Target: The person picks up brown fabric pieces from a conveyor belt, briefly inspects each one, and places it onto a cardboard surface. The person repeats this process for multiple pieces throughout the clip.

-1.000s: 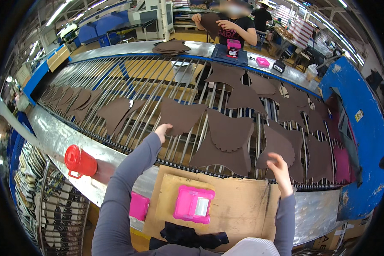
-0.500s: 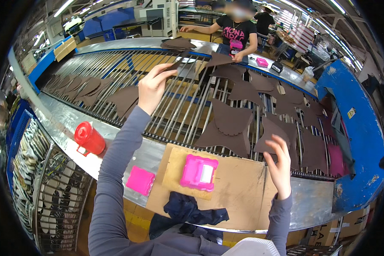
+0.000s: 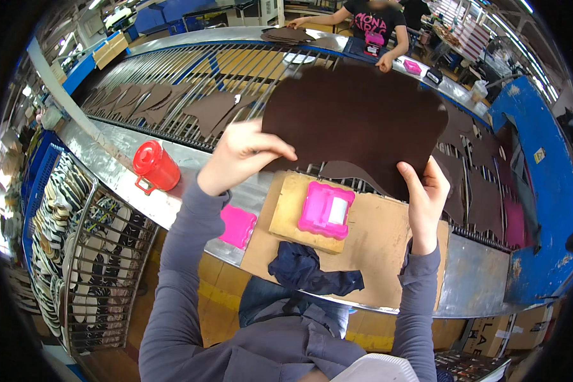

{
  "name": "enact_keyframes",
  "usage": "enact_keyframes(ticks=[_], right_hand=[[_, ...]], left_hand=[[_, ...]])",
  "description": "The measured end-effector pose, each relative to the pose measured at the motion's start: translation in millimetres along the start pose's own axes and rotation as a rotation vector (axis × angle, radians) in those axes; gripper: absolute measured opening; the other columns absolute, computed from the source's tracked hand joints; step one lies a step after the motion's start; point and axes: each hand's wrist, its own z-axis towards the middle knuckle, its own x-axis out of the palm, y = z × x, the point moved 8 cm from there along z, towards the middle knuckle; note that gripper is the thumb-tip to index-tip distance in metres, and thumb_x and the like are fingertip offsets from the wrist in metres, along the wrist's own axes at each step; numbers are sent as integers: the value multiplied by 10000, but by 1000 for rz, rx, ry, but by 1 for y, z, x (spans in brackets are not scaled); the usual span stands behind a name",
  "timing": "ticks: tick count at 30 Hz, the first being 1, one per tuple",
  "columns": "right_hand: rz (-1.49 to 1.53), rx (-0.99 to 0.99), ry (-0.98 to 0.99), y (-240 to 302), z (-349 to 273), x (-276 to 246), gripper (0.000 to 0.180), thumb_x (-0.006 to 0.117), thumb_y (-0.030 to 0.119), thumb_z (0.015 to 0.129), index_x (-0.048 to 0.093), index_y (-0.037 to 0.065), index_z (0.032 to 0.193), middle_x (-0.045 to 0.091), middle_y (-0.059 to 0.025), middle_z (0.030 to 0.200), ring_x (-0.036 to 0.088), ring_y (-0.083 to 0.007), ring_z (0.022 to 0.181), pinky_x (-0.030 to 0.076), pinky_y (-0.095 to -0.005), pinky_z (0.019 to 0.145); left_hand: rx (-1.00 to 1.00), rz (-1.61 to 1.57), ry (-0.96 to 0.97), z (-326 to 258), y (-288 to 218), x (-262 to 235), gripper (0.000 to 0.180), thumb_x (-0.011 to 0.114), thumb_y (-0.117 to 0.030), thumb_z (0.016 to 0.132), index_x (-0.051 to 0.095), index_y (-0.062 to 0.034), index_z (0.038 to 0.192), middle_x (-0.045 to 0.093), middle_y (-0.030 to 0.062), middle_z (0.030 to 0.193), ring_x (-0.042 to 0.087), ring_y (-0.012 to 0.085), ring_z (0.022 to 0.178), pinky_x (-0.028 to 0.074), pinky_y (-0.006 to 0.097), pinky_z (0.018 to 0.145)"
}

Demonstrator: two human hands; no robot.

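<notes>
Between my hands I hold up a dark brown cut panel (image 3: 356, 121), probably leather or cloth, with a wavy edge. My left hand (image 3: 242, 153) pinches its lower left edge, and my right hand (image 3: 425, 197) grips its lower right corner between thumb and fingers. The panel hides part of the conveyor behind it. Below it, a pink plastic case (image 3: 325, 211) with scalloped edges and a white label rests on a yellowish block (image 3: 285, 215). The block lies on a cardboard sheet (image 3: 382, 254). Beside my left forearm is a flat pink scalloped piece (image 3: 238, 226).
A red lidded jug (image 3: 156, 167) stands on the metal ledge at left. A crumpled navy cloth (image 3: 309, 268) lies on the cardboard. Brown panels (image 3: 153, 102) lie along the rod conveyor (image 3: 172, 67). A blue machine housing (image 3: 541, 191) is at right. Opposite stands a co-worker (image 3: 375, 25).
My hands have taken hold of a brown panel and raised it over the conveyor's near edge. The view has shifted, and the co-worker's left-side hand now touches the far brown stack.
</notes>
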Motion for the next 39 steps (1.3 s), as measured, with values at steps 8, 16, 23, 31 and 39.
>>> enact_keyframes(ticks=[8, 16, 23, 31, 39], right_hand=[[-242, -131, 379, -43, -27, 44, 303, 649, -35, 826, 584, -24, 1122, 627, -162, 975, 622, -302, 875, 500, -337, 765], [-187, -207, 362, -52, -34, 80, 270, 672, -9, 838, 616, 1, 1102, 655, -134, 905, 648, -252, 793, 511, -320, 704], [-219, -230, 339, -49, -42, 81, 242, 680, -19, 821, 626, -2, 1056, 655, -152, 934, 636, -322, 809, 505, -335, 718], [-355, -222, 246, -64, -64, 42, 234, 692, -19, 809, 626, -11, 1033, 668, -170, 954, 654, -346, 868, 504, -345, 733], [-506, -94, 27, -105, -120, -11, 190, 674, -2, 837, 648, 4, 1025, 677, -184, 927, 657, -350, 825, 509, -373, 700]], left_hand=[[-182, 180, -123, -59, 39, 8, 221, 646, 51, 787, 742, -59, 952, 637, 89, 739, 573, 202, 623, 447, 295, 573], [-143, 197, -155, -85, 42, -17, 200, 645, 40, 802, 739, -50, 954, 660, 94, 774, 602, 211, 653, 458, 297, 584], [-257, 201, -48, -95, 51, -12, 196, 637, 39, 805, 732, -35, 959, 694, 108, 854, 666, 216, 762, 505, 283, 662], [-123, 46, 8, -70, 44, 25, 273, 543, 73, 788, 715, -23, 978, 692, 134, 911, 673, 267, 800, 518, 321, 707], [30, 36, 301, -31, 35, 98, 273, 601, 24, 765, 704, -50, 1008, 667, 142, 959, 651, 333, 849, 524, 355, 733]])
